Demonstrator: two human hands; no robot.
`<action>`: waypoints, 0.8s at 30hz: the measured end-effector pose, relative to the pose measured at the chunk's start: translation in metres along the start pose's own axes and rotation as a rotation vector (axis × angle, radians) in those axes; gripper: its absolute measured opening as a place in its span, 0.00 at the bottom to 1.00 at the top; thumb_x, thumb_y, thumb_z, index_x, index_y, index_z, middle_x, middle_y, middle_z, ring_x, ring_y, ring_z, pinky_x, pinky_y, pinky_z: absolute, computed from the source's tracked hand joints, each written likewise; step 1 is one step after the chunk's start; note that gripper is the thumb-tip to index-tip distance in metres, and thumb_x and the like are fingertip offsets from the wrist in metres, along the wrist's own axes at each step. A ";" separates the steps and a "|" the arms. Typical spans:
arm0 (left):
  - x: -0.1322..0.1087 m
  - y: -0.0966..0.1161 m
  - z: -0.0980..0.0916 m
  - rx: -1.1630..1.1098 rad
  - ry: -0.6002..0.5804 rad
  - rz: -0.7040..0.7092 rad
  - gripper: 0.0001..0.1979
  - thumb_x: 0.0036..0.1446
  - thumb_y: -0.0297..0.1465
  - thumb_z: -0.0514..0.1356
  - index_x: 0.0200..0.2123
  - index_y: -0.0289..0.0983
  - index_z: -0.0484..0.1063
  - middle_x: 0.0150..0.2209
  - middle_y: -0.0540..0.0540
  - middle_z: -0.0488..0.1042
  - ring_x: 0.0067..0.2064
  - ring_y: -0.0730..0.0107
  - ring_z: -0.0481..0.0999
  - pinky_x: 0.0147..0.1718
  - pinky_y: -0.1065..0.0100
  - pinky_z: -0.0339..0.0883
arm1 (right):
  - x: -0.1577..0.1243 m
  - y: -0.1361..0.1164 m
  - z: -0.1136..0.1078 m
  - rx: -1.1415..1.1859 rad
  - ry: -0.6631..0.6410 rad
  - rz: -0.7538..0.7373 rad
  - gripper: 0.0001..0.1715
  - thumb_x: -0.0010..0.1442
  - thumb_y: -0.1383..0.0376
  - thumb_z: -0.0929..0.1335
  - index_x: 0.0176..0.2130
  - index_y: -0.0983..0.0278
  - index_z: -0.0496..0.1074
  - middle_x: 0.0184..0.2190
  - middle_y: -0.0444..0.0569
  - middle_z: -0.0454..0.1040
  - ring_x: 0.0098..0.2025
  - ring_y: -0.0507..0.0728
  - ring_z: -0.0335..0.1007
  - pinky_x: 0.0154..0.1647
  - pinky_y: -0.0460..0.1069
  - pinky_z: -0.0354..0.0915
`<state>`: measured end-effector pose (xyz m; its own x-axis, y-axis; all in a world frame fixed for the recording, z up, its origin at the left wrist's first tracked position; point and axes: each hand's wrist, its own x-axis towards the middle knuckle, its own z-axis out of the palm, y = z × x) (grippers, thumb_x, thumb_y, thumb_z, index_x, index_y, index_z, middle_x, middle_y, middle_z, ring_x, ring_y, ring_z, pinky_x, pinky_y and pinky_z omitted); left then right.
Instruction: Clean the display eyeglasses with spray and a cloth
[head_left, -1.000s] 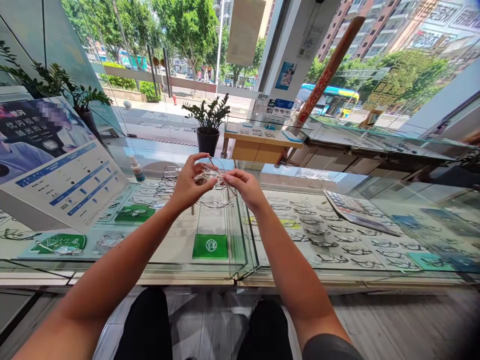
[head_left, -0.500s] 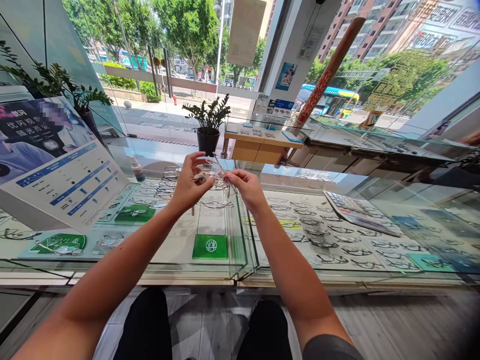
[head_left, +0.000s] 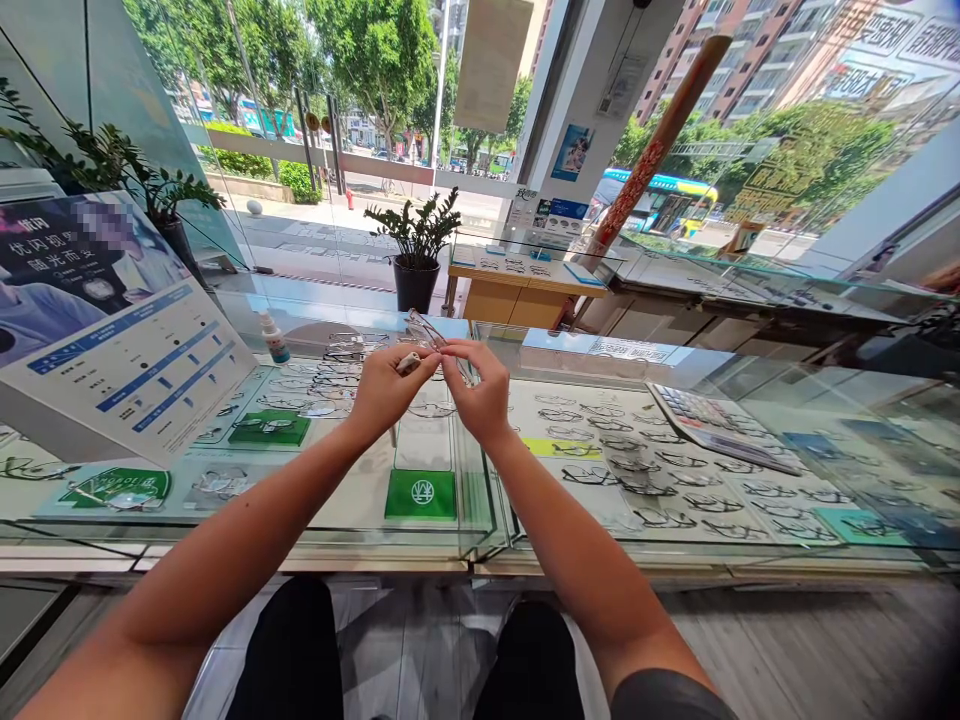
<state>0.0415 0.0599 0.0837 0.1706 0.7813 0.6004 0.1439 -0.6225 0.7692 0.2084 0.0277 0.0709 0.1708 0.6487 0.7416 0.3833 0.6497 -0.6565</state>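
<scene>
My right hand (head_left: 480,388) grips a pair of eyeglasses (head_left: 424,328) with a thin, pinkish frame, raised above the glass counter. Thumb and fingers are closed, and they hide part of the frame. My left hand (head_left: 384,392) meets it at the fingertips, closed around a small pale bunched thing (head_left: 409,362) that resembles a cloth; its exact kind is unclear. Whether the left fingertips also pinch the eyeglasses I cannot tell. Below both hands, several eyeglasses (head_left: 330,380) lie in rows in the display case.
The glass counter's front edge (head_left: 300,550) runs across before my knees. A printed display board (head_left: 142,370) stands left, with a small spray bottle (head_left: 274,338) beside it. A potted plant (head_left: 416,280) is behind my hands. To the right lies a calculator-like panel (head_left: 720,428); a green card (head_left: 421,493) sits nearer me.
My hands have come together at the fingertips. The left fingers, spread before, have curled in, and the eyeglasses have turned and shifted slightly left.
</scene>
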 end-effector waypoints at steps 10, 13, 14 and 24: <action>0.010 -0.012 -0.009 0.129 0.075 0.000 0.13 0.65 0.43 0.68 0.36 0.40 0.84 0.24 0.52 0.76 0.25 0.69 0.69 0.28 0.66 0.60 | 0.006 -0.002 -0.009 -0.005 0.019 0.014 0.09 0.69 0.56 0.74 0.35 0.53 0.80 0.47 0.51 0.84 0.55 0.66 0.77 0.67 0.65 0.69; 0.012 -0.022 -0.012 0.318 0.059 0.126 0.10 0.67 0.39 0.65 0.37 0.41 0.84 0.34 0.46 0.83 0.32 0.63 0.77 0.33 0.63 0.66 | 0.015 0.007 -0.017 -0.026 0.170 0.095 0.13 0.69 0.54 0.73 0.32 0.54 0.75 0.39 0.49 0.78 0.48 0.64 0.72 0.62 0.62 0.70; 0.013 -0.027 -0.012 0.385 0.043 0.167 0.09 0.67 0.37 0.65 0.38 0.42 0.84 0.37 0.45 0.84 0.34 0.61 0.78 0.35 0.62 0.67 | 0.018 0.011 -0.019 -0.029 0.217 0.116 0.14 0.69 0.54 0.72 0.32 0.54 0.74 0.37 0.48 0.76 0.46 0.62 0.70 0.59 0.60 0.70; 0.019 -0.046 0.007 0.929 -0.332 0.125 0.11 0.67 0.28 0.61 0.42 0.41 0.86 0.42 0.40 0.82 0.44 0.52 0.81 0.35 0.60 0.66 | 0.025 0.035 -0.024 -0.089 0.335 0.192 0.30 0.66 0.62 0.70 0.24 0.55 0.47 0.23 0.37 0.46 0.28 0.52 0.43 0.32 0.52 0.48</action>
<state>0.0448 0.1032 0.0586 0.4803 0.7439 0.4646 0.7887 -0.5981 0.1425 0.2479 0.0567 0.0698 0.5281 0.5803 0.6200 0.3900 0.4828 -0.7841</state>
